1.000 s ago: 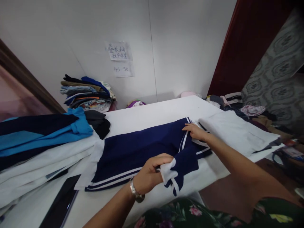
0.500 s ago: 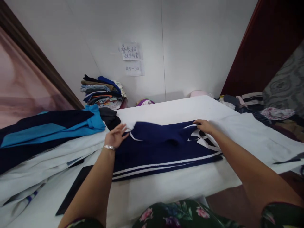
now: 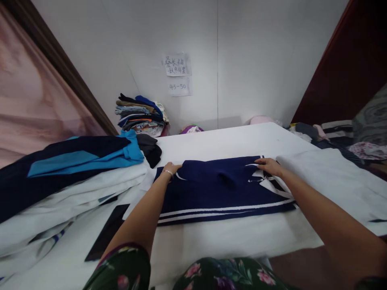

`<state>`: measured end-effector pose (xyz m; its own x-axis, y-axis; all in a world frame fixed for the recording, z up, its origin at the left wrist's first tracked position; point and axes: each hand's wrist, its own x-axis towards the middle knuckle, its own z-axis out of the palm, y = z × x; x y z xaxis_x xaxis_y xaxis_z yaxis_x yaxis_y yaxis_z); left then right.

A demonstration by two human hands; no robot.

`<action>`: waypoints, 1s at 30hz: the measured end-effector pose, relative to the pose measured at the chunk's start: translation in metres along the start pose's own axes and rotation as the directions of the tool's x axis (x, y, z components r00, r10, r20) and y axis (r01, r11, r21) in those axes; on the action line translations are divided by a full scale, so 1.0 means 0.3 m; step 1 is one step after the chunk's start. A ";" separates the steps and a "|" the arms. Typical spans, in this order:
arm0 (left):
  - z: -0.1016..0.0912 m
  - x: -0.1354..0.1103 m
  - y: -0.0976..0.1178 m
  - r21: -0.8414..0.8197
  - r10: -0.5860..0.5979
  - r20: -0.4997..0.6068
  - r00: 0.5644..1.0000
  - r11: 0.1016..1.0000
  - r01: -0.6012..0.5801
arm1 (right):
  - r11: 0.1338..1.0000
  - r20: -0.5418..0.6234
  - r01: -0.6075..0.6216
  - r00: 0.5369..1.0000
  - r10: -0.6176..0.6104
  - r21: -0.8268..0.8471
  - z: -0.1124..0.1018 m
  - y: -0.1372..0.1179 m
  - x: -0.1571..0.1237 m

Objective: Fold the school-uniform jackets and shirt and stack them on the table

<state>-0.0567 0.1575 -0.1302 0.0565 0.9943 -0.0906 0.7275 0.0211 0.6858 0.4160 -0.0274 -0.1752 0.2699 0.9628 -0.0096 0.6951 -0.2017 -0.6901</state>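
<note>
A navy jacket [image 3: 208, 191] with white stripes lies partly folded across the white table in front of me. Its zip and white-and-dark collar area show at the right end. My left hand [image 3: 171, 168], with a bracelet at the wrist, is closed at the jacket's upper left, fingers on the edge of the folded-over layer. At the upper right, my right hand [image 3: 268, 165] pinches the jacket near a white stripe, just above the zip. Some fingertips of both hands are hidden by the fabric or too small to make out.
Blue-and-navy clothing [image 3: 81, 155] and white garments [image 3: 90, 199] are heaped on the left. A dark flat board [image 3: 107, 231] lies near my left forearm. Folded clothes [image 3: 142, 117] are stacked at the back. White cloth [image 3: 329, 177] and more clothes [image 3: 335, 131] lie to the right.
My left hand was open beside the raised fold; it has moved in and closed on its edge. The top layer, lifted and blurred before, now lies flatter. The view has shifted slightly left.
</note>
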 end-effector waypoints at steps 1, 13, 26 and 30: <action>0.006 0.001 0.011 -0.012 -0.018 -0.002 1.000 1.000 0.018 | 1.000 -0.001 -0.004 1.000 0.004 -0.014 0.003 0.005 0.003; -0.373 -0.208 0.169 -0.632 0.473 -0.144 0.869 0.632 -0.449 | 1.000 -0.061 -0.014 0.998 0.013 -0.012 0.020 0.044 0.007; -0.263 -0.286 -0.199 -0.145 -0.084 0.047 0.995 0.985 0.090 | 0.975 -0.083 0.116 0.988 -0.133 -0.191 0.002 0.042 -0.024; -0.218 -0.262 -0.161 0.100 -0.053 0.010 0.999 0.994 0.052 | 0.962 -0.063 0.154 0.983 -0.173 -0.226 -0.011 0.050 -0.006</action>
<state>-0.1410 0.0851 -0.1090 0.0243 0.9907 -0.1338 0.7941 0.0622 0.6046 0.4283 -0.0328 -0.1832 0.1876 0.9698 0.1555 0.8606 -0.0860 -0.5019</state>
